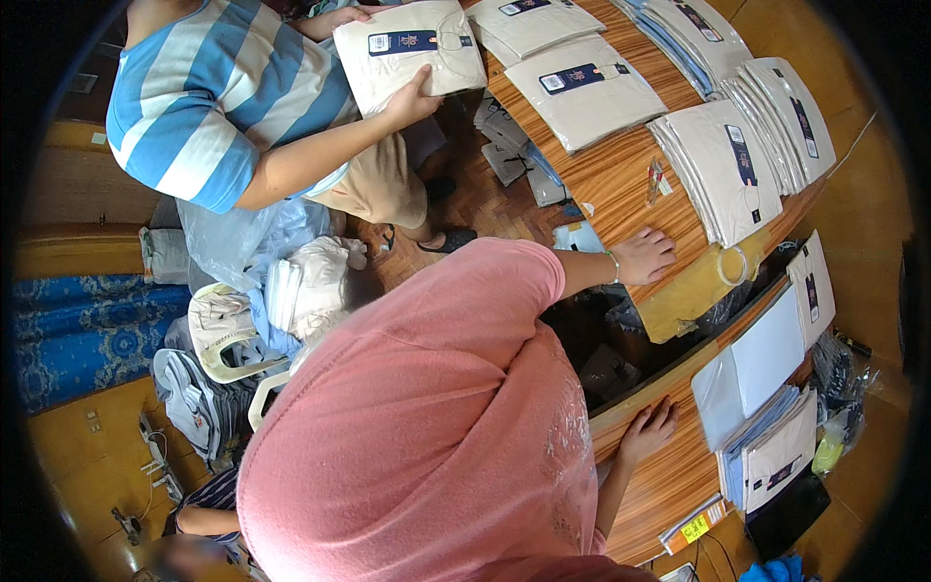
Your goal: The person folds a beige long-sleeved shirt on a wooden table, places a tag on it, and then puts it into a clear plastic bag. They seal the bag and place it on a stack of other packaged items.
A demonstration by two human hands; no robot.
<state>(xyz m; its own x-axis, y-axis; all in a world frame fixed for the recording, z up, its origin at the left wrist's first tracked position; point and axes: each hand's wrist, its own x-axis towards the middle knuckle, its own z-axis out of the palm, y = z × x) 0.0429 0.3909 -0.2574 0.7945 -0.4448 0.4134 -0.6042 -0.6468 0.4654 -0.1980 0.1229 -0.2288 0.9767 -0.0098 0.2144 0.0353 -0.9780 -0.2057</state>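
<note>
My left hand (pixel 645 255), with a bracelet at the wrist, rests palm down on the edge of the wood-grain table (pixel 621 194). Its fingers are spread a little, with nothing in them. Lying on the edge of a second wood-grain table (pixel 640 495), my right hand (pixel 652 432) also has its fingers apart and holds nothing. Closest to my left hand are a stack of bagged cream shirts (pixel 718 175) with dark tags and a small clear item with red (pixel 655 182). My pink shirt (pixel 417 417) fills the middle of the view.
A co-worker in a striped shirt (pixel 208 97) holds a bagged cream shirt (pixel 412 53) in both hands. Blue and cream packs (pixel 766 446) lie on the second table. Yellow-brown sheeting (pixel 669 301) hangs between the tables. Clothes cover a chair (pixel 218 320). Another person (pixel 208 514) is at lower left.
</note>
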